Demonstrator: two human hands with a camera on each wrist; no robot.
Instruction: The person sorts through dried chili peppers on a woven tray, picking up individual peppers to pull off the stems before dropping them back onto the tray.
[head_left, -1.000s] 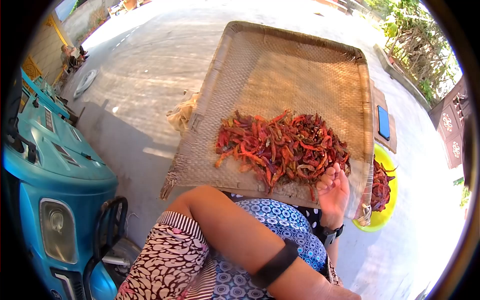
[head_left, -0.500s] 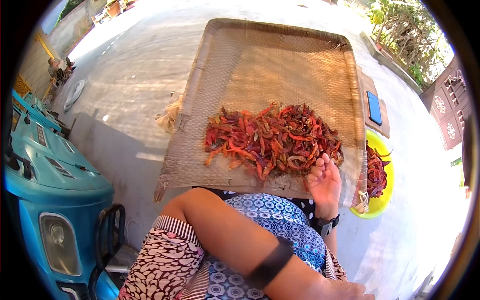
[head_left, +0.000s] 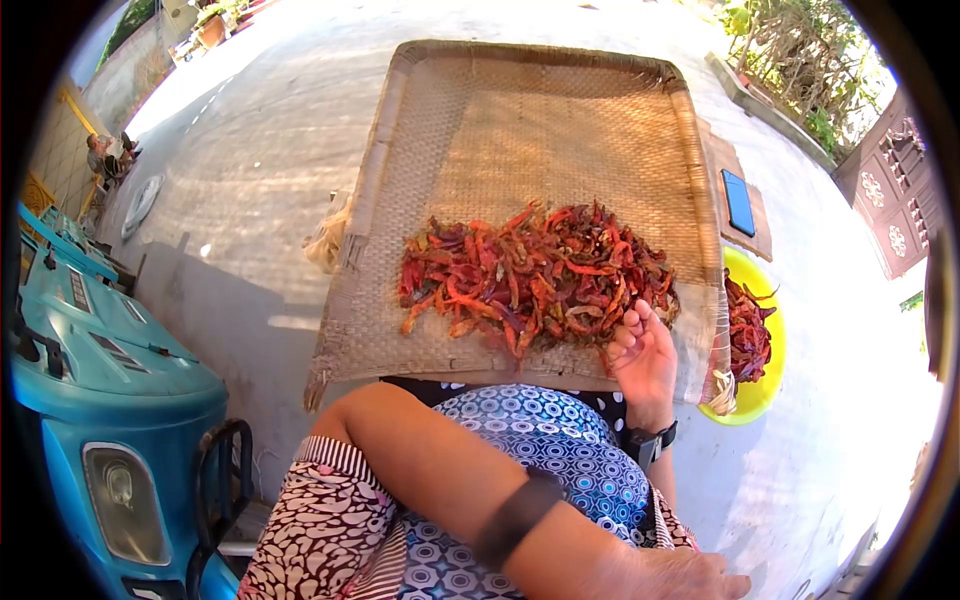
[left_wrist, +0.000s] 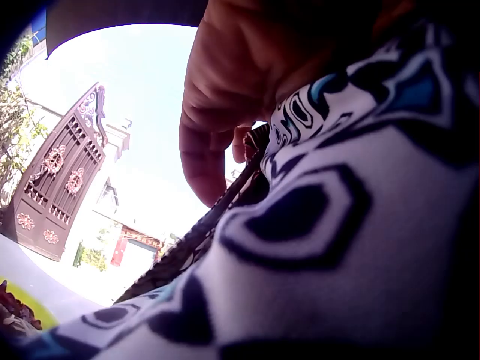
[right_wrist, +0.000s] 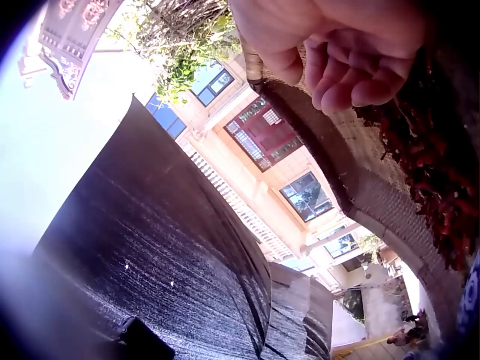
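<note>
In the head view, dried red chilies point(head_left: 530, 275) lie heaped on the near half of a woven tray point(head_left: 500, 130). My right hand point(head_left: 645, 358), palm turned up and fingers loosely bent, is at the heap's near right edge. Nothing shows in its fingers in the right wrist view, where the hand point(right_wrist: 337, 52) hangs close to the chilies point(right_wrist: 439, 180). My left forearm crosses the body. The left hand point(head_left: 685, 575) lies low at the right, over the blue patterned clothing point(head_left: 540, 440). In the left wrist view its fingers point(left_wrist: 202, 161) hang beside a dark patterned fabric edge point(left_wrist: 225, 199).
Right of the tray, a yellow basin point(head_left: 765, 390) holds more chilies. A blue phone point(head_left: 738, 203) lies on a brown board point(head_left: 755, 243). A teal vehicle point(head_left: 110, 390) stands at the left. A pale cloth bundle point(head_left: 325, 240) shows at the tray's left edge.
The head view has shifted, so the tray and basin appear farther left. My left hand shows more fully at the lower right. The right hand keeps its place by the heap.
</note>
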